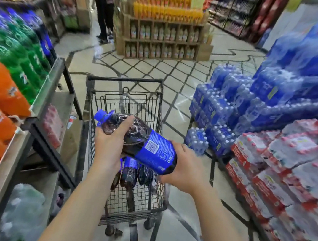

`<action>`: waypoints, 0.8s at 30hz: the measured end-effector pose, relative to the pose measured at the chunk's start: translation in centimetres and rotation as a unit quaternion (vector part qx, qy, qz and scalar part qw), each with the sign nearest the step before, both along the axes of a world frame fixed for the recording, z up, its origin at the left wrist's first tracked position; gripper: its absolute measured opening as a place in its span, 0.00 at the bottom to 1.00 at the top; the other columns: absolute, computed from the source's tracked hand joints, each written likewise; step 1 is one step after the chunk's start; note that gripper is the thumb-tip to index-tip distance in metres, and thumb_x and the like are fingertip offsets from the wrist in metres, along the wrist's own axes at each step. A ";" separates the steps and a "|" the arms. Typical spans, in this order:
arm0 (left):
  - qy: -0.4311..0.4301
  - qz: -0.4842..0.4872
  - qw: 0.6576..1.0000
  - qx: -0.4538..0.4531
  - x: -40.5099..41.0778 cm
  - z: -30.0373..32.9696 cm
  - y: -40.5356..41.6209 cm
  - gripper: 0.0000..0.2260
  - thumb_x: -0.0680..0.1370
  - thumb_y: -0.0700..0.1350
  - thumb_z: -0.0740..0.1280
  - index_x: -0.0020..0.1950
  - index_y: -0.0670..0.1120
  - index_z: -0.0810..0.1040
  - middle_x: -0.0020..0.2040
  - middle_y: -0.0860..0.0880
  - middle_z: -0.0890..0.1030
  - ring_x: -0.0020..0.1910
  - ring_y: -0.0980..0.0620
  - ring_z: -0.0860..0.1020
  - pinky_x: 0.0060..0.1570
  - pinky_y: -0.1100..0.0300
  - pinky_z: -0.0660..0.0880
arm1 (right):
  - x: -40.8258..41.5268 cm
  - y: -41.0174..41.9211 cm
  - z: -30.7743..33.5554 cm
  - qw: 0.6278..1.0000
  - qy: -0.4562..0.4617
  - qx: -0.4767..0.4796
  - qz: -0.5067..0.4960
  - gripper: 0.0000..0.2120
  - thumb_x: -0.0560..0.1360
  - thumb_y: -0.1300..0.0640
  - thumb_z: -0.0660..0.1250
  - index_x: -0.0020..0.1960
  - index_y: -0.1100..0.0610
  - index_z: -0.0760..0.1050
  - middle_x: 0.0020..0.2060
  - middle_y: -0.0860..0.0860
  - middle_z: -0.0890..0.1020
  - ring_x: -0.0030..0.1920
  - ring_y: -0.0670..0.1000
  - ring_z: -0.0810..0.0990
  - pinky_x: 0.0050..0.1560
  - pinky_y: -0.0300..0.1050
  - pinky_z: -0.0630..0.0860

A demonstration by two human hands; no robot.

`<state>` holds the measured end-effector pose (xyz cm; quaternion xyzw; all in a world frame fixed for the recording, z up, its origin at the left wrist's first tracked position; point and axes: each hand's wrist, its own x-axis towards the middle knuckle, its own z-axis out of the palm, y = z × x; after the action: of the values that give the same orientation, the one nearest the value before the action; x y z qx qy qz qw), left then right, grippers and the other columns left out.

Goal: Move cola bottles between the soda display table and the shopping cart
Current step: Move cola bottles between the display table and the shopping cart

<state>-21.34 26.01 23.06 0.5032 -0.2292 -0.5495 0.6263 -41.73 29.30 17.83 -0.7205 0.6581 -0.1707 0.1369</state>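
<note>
Both hands carry one cola bottle [140, 143] flat above the cart [125, 82]: left hand [111, 145] wrapped round its shoulder, right hand [182, 169] cupping its base, likely to share the weight. Beneath them, more bottles [130, 172] lie in the basket. Room remains ahead of the hands; the display table [49, 82] sits just left.

Cola bottle [133, 137]: clear glossy plastic, dark contents, shiny blue film label. Shopping cart [125, 101]: dark metal wire, matt. Water packs [224, 99]: glossy shrink-wrap plastic. Floor [159, 68]: polished, reflective tile. Juice stand [162, 41]: matt wood-look crates.
</note>
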 end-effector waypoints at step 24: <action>-0.155 0.189 0.958 -0.152 6.7 12.4 30.9 0.31 0.64 0.56 0.85 0.63 0.46 0.83 0.55 0.43 0.88 0.53 0.40 0.87 0.58 0.34 0.82 | 7.4 22.4 10.3 0.968 -0.083 -0.112 0.210 0.56 0.59 0.34 0.79 0.80 0.44 0.56 0.69 0.43 0.71 0.67 0.49 0.71 0.67 0.49 0.71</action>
<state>-14.62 56.92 35.49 0.5150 -0.3056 -0.2951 0.7445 -34.29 51.74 28.08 -0.8364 0.4550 -0.2704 0.1424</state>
